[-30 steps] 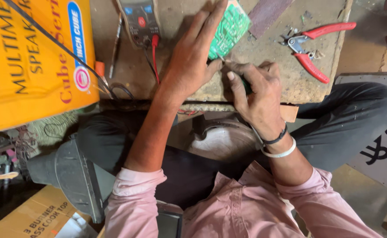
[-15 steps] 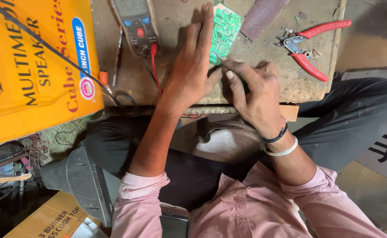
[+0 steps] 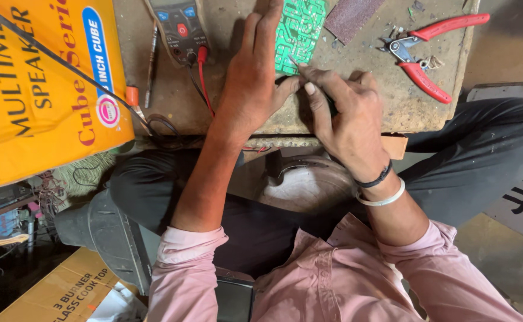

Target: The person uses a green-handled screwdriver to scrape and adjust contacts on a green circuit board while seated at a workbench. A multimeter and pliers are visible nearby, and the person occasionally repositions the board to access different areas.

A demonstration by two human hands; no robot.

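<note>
Fingers (image 3: 255,36) of left hand (image 3: 252,83) press one green circuit board (image 3: 300,27); right hand (image 3: 348,113) pinches one dark probe (image 3: 331,106)

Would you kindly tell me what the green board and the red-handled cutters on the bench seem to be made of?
The green board looks like laminate with a glossy green coat and pale traces. The red-handled cutters seem to have dull grey metal jaws and smooth red grips, probably plastic or rubber. The left hand rests on the board.

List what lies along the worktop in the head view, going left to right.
Yellow box → multimeter → left hand → green circuit board → right hand → red-handled pliers.
</note>
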